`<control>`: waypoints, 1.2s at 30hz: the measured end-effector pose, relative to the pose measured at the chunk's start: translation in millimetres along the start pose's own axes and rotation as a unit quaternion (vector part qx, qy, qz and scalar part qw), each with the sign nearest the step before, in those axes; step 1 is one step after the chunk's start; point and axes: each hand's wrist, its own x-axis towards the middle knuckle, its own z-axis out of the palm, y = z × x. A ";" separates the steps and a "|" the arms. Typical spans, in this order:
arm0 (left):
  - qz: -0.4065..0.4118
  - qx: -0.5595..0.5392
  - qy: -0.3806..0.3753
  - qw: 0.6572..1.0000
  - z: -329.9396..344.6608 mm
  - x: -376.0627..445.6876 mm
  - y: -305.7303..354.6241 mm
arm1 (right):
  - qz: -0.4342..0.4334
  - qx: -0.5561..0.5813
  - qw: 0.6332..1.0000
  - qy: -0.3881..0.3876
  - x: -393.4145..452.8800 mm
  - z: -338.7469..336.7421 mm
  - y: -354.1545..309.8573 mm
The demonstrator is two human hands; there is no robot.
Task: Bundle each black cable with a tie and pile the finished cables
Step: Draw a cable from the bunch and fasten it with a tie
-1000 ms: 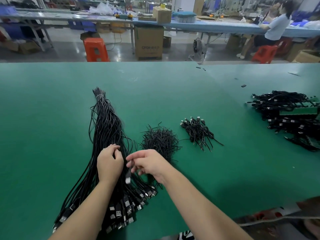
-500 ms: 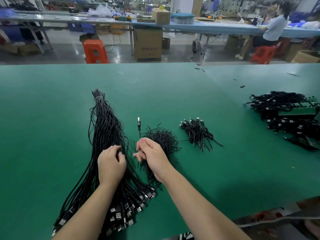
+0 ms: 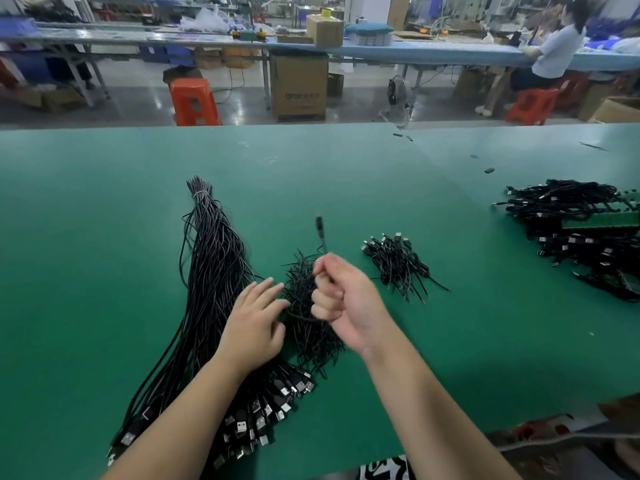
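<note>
The cable (image 3: 321,233) stood up from the right hand (image 3: 341,299), whose curled fingers gripped it above the heap of ties (image 3: 306,306). The left hand (image 3: 254,323) lay with fingers spread over the long cable bundle (image 3: 211,271). 1 small finished pile (image 3: 398,261) lay just right on the green table (image 3: 104,237).

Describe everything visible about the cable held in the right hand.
The black cable is thin, with a glossy plastic-looking jacket. The right hand grips it in a fist, so one short end rises from the fist, tilted slightly left, tipped with a blurred dark plug. Below the fist a strand curves toward the left hand above the pile of ties.
</note>
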 end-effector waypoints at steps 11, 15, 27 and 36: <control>-0.080 -0.010 -0.053 0.995 -37.6 18.5 15.2 | -0.170 0.152 0.973 0.045 7.8 -21.4 -135.8; -0.159 -0.079 -0.113 0.978 -68.2 41.5 22.6 | -0.186 0.096 0.977 0.052 12.1 -20.5 -146.1; 0.117 -0.077 0.219 0.966 -151.5 97.3 61.0 | -0.080 -0.089 0.991 0.058 29.2 -11.9 -51.4; -0.104 0.001 -0.235 0.966 -81.1 63.3 -24.2 | -0.050 -0.086 0.993 0.065 15.5 -3.5 -14.5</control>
